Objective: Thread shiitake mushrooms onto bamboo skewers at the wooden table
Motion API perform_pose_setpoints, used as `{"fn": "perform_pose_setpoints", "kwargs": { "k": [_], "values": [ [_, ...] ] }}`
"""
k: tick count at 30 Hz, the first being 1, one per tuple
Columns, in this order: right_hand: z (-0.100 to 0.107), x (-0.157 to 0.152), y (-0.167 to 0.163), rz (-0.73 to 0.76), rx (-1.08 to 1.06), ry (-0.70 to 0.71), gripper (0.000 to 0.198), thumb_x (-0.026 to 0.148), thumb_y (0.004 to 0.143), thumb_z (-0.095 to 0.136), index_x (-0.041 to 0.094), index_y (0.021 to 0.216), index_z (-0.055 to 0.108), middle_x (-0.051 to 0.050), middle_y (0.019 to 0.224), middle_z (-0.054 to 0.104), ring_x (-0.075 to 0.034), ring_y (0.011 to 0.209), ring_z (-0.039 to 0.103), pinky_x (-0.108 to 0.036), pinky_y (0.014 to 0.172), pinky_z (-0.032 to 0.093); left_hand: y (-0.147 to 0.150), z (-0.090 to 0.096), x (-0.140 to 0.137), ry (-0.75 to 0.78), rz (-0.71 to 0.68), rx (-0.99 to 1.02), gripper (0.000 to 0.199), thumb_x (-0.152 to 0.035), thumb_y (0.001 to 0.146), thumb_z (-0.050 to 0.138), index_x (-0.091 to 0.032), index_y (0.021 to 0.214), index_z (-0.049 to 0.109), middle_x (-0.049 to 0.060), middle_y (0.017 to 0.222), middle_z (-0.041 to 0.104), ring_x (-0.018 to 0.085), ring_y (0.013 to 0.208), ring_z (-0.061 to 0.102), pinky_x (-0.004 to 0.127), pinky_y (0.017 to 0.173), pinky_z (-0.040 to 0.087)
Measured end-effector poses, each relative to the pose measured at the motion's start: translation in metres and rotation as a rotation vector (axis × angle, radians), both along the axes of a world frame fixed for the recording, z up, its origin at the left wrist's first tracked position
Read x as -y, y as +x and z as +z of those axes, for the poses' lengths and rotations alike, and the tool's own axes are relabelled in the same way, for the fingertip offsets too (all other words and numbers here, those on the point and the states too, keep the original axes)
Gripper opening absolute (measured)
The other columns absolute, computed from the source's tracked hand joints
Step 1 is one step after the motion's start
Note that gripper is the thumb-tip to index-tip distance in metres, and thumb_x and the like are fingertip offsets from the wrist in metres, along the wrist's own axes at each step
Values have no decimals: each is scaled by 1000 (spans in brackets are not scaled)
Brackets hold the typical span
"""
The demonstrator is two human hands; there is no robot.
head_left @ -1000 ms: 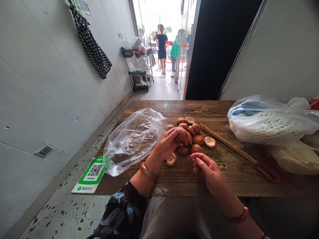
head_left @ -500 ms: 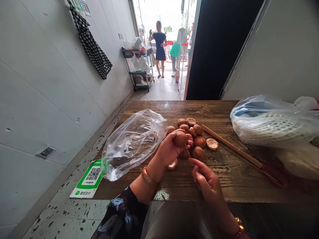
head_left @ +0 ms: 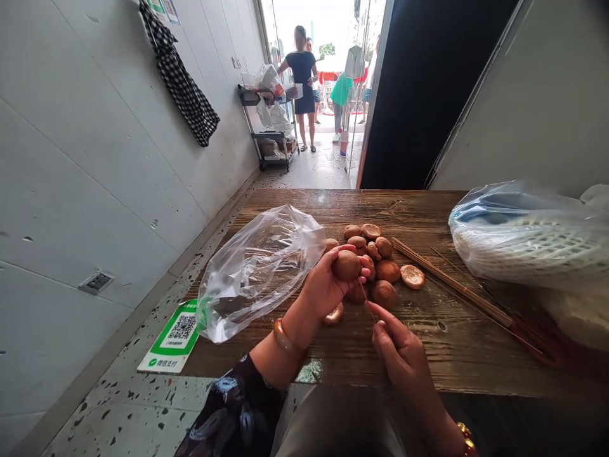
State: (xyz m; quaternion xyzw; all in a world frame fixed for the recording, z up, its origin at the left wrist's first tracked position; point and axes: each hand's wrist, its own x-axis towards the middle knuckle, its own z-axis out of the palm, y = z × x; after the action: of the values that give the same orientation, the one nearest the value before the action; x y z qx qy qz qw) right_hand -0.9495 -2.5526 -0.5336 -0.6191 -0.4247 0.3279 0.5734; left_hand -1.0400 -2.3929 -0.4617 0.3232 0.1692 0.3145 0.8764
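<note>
The left hand (head_left: 326, 282) cups a mushroom (head_left: 346, 265), seemingly to steady it against the thin skewer (head_left: 363, 291) pinched in the right hand (head_left: 400, 348), other mushrooms (head_left: 387, 271) lying within reach just beyond.

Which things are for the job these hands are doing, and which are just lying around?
Seem part of the job:
- mushroom in the left hand
- thin stick in the right hand
- loose mushrooms
- stick bundle, probably

Seem just there:
- green-and-white QR card
- bulging bag on the right
- checked cloth
</note>
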Motion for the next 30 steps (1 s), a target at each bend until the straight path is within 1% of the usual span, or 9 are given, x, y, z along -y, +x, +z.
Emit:
{"fn": "perform_pose_setpoints", "kwargs": {
  "k": [4,6,10,15,19,23,28,30],
  "values": [
    [6,0,-2,-27,80,27,42,41,91,55,21,124,70,1,61,51,-15,59,48,-26,57,42,0,1,1,-30,3,7,21,-30,90,51,-14,102,60,10,87,69,17,70,67,28,66,53],
    [8,-1,-2,-41,92,54,40,41,89,56,21,120,73,0,60,53,-16,60,51,-26,56,44,0,0,2,-40,5,3,22,-31,91,51,-15,102,59,10,86,69,17,69,67,27,65,52],
    [9,0,-3,-24,106,53,42,40,91,53,20,123,71,1,58,52,-13,50,43,-24,48,38,0,-2,1,-20,25,-23,23,-32,92,47,-14,102,58,10,82,68,17,65,67,24,60,50],
    [7,3,-3,-14,125,43,43,41,93,51,19,126,69,2,57,50,-12,49,41,-25,48,37,0,-1,1,-34,-8,-13,23,-33,94,46,-15,102,57,10,82,68,17,65,67,22,56,48],
    [4,3,-1,-22,118,23,44,43,93,53,22,127,69,3,56,47,-12,50,39,-26,49,37,1,1,4,-36,-9,-20,23,-30,92,51,-14,107,57,10,86,69,18,71,69,25,62,53],
    [1,2,0,18,40,15,46,43,95,49,23,134,64,4,56,42,-13,50,38,-26,50,37,3,-1,4,-8,18,-41,27,-23,90,53,-11,114,55,11,88,70,19,75,70,30,72,56],
    [1,3,-1,47,-56,13,54,42,97,47,21,147,50,5,58,42,-12,51,35,-25,49,33,4,0,4,-31,40,-41,24,-22,93,48,-11,114,55,11,89,70,18,79,70,28,72,57],
    [2,3,-2,55,-78,15,56,42,97,47,19,149,46,5,58,41,-11,50,33,-25,49,31,4,2,6,-41,39,-40,24,-22,94,47,-11,113,56,11,91,70,18,81,70,29,73,57]
  ]
}}
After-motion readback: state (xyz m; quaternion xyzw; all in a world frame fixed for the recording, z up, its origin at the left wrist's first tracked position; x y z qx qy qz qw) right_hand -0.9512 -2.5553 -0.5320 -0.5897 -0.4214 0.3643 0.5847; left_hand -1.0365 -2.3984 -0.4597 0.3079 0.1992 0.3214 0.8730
